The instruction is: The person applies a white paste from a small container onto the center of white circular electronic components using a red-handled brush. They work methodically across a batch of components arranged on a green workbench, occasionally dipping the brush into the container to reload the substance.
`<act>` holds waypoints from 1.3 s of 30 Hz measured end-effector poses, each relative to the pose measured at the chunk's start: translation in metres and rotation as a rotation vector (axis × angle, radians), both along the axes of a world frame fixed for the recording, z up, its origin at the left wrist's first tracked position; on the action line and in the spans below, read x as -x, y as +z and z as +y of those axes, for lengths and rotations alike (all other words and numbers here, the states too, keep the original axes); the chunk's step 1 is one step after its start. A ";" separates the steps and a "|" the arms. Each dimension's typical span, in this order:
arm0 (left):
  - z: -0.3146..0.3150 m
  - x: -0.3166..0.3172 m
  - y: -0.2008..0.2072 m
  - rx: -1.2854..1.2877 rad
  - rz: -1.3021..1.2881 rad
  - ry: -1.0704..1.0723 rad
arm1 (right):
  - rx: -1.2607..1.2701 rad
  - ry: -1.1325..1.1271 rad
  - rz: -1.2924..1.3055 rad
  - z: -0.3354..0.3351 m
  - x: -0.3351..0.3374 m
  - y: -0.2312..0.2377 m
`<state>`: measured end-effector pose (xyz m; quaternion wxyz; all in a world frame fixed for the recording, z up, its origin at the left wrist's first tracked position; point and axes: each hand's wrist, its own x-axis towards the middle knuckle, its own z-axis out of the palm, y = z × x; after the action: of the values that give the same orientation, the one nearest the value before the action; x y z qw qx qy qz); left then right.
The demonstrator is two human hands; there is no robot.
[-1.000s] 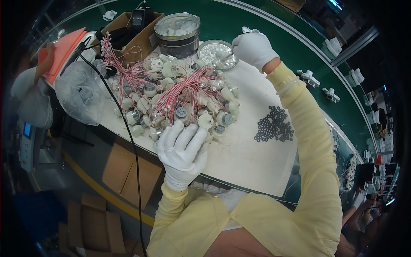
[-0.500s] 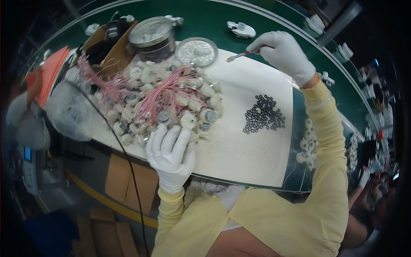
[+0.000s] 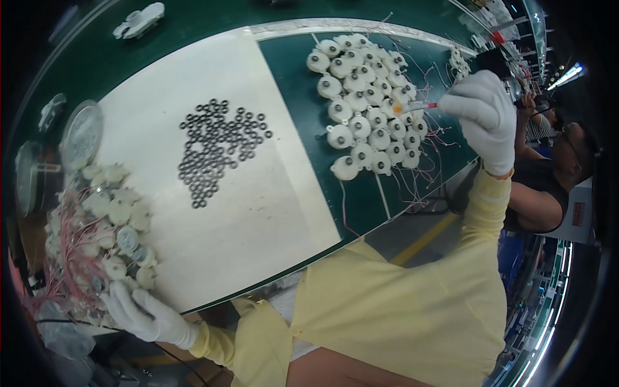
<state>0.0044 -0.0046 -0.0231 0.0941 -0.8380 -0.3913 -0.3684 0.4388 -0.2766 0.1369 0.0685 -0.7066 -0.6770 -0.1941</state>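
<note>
My right hand [image 3: 480, 119], in a white glove, pinches a small brush [image 3: 422, 105] with a red and clear handle. A yellowish, grease-like blob sits at the brush's tip, over rows of white round motors [image 3: 340, 136] with dark centres and thin pink wires. Whether the tip touches one cannot be made out. At the lower left, my gloved left hand [image 3: 151, 319] rests its outstretched fingers against the near edge of a heap of similar white motors [image 3: 119, 211] with bundled pink wires. Between the two groups lie many small black rings [image 3: 216, 138].
The rings lie on a white board [image 3: 271, 193] beside the green table surface [image 3: 284, 64]. A round clear lid [image 3: 82, 135] and a tin [image 3: 29, 180] stand beyond the heap. White parts [image 3: 138, 20] sit on the far green belt. Another person [image 3: 541, 187] is at the right.
The view has swung to the right. My right hand has carried the brush from near the lid to above the motors in rows. My left hand remains at the heap.
</note>
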 end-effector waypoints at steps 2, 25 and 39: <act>-0.001 0.002 -0.003 0.002 0.012 0.037 | 0.009 -0.036 -0.028 -0.015 -0.004 -0.013; 0.000 -0.001 -0.004 0.016 0.008 0.030 | -0.138 -0.123 0.057 -0.066 -0.048 -0.069; 0.002 -0.001 -0.006 -0.001 -0.040 0.036 | -0.151 -0.121 0.086 -0.066 -0.050 -0.080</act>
<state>0.0052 -0.0029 -0.0295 0.0933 -0.8233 -0.4079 -0.3835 0.4883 -0.3422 0.0567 0.1387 -0.7468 -0.6128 -0.2180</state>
